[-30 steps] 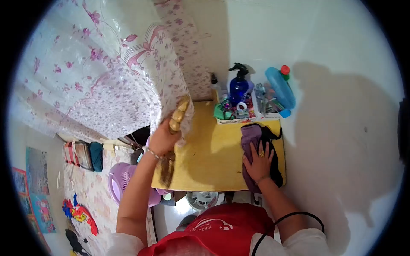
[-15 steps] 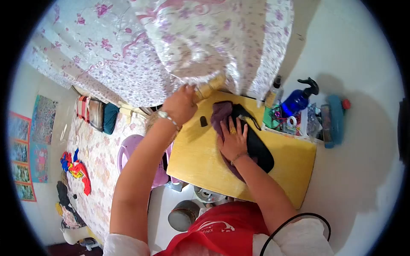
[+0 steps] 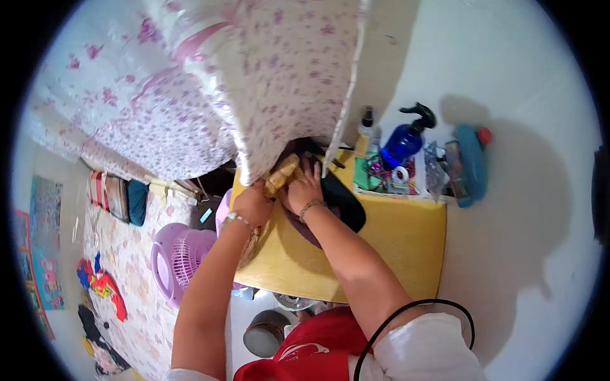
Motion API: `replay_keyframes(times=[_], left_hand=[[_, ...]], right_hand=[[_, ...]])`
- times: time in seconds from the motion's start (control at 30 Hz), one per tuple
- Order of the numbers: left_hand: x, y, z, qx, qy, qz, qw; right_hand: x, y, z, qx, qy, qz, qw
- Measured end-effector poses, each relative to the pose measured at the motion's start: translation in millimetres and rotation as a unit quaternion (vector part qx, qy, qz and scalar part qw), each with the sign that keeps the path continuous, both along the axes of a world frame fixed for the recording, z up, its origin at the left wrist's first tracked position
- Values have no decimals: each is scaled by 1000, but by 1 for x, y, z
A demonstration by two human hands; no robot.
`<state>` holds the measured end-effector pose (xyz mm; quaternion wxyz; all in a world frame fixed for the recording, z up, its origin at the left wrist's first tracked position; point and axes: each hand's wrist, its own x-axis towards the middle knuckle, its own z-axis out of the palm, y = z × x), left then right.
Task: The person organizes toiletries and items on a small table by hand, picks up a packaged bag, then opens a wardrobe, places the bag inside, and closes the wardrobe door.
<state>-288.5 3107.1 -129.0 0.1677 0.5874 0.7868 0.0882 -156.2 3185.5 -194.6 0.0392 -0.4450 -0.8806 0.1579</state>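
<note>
My left hand (image 3: 252, 206) is closed around a tan straw hand broom (image 3: 284, 174). Its bound handle points up and away, while the frayed bristles (image 3: 249, 246) hang below my wrist. Close beside it, my right hand (image 3: 305, 193) lies with fingers outstretched on a dark purple and black cloth article (image 3: 346, 213), whose exact kind I cannot make out. The broom handle crosses just left of these fingers. Both hands are over the yellow tabletop (image 3: 400, 247). The floral curtain (image 3: 292, 76) hangs down over the table's far edge and covers part of the cloth article.
At the table's far right stand a blue spray bottle (image 3: 402, 146), a small pump bottle (image 3: 365, 134), a box of small items (image 3: 387, 181) and a blue bottle with a red cap (image 3: 471, 168). Left are a purple fan (image 3: 184, 257) and a bed (image 3: 136, 260); a grey pot (image 3: 262, 336) is below.
My left hand has brought the broom down and nearer to my right hand. The dark cloth article now lies farther back, partly under the curtain. The view has shifted.
</note>
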Motion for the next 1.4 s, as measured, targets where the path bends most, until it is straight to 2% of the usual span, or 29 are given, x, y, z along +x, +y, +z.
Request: replay_keyframes(times=[0.03, 0.07, 0.13, 0.17, 0.23, 0.27, 0.3, 0.33, 0.37, 0.4, 0.53, 0.6, 0.73, 0.8, 0.87, 0.9, 0.93, 0.97, 1.0, 1.03, 1.07, 1.13, 1.17, 1.2, 1.27, 1.3, 1.33, 1.4], left_hand=[[20, 7, 29, -2, -40, 24, 999], [31, 14, 40, 32, -75, -13, 997], [73, 35, 64, 27, -115, -55, 991], [96, 45, 73, 45, -135, -93, 985], [135, 69, 79, 67, -155, -135, 976], [151, 80, 74, 59, -163, -128, 976], [159, 85, 70, 50, -172, -120, 977], [161, 86, 70, 49, -172, -125, 976], [160, 85, 71, 31, -162, -119, 979], [158, 86, 72, 14, -152, -113, 982], [106, 73, 88, 19, -140, -177, 974], [73, 66, 90, 87, -79, -196, 973], [35, 63, 107, 165, -37, -184, 968], [24, 51, 107, 275, 111, -178, 938], [26, 24, 126, 197, 35, -168, 965], [27, 6, 131, 142, -11, -167, 976], [32, -15, 133, 134, -10, -197, 971], [38, -41, 128, 41, -19, -180, 983], [43, -69, 127, 64, -2, -228, 972], [48, -96, 125, 70, -38, -232, 969], [52, -118, 127, 46, -71, -212, 974], [57, -161, 105, 30, -115, -152, 981], [59, -176, 96, 36, -167, -111, 979], [60, -187, 92, 43, -216, -71, 973], [64, -194, 96, 45, -215, -54, 974], [65, -194, 95, 77, -209, -52, 974], [66, -193, 95, 109, -203, -50, 972], [73, -190, 99, 121, -194, -49, 972]], right_hand=[[9, -3, 14, -19, 18, 4, 1000], [17, -8, 22, -40, 38, 9, 998], [36, -26, 6, -20, 29, 23, 999], [44, -36, -17, -87, 175, -4, 981], [62, -61, -34, -144, 317, -34, 937], [72, -79, -33, 79, 129, 14, 988], [83, -91, -32, 184, 25, 37, 982], [94, -102, -25, 292, -74, 54, 952], [113, -114, 11, 140, 3, 54, 989], [128, -122, 32, -15, 82, 52, 995], [155, -153, 31, 17, 144, 23, 989], [150, -150, 36, 11, 110, 31, 993], [114, -101, 26, 40, 110, 65, 991], [84, -66, 20, 64, 133, 33, 988], [55, -30, 16, 87, 129, 19, 988], [37, -4, -3, 79, 92, 50, 991], [19, 18, -20, 72, 57, 84, 992], [4, 28, -17, 80, 67, 24, 994], [-9, 33, -10, 86, 76, -36, 993], [-17, 34, 7, 63, 51, -54, 995], [-23, 32, 24, 31, 6, -63, 998], [-40, 29, 8, 70, -21, -106, 992], [-45, 20, 17, 70, -75, -106, 989], [-52, 9, 12, 71, -72, -99, 990], [-66, -19, 5, 102, 57, -5, 993], [-72, -37, 4, -8, 265, -8, 964], [-77, -51, 7, -24, 245, 47, 968], [-61, -110, 3, -28, 225, 85, 970]])
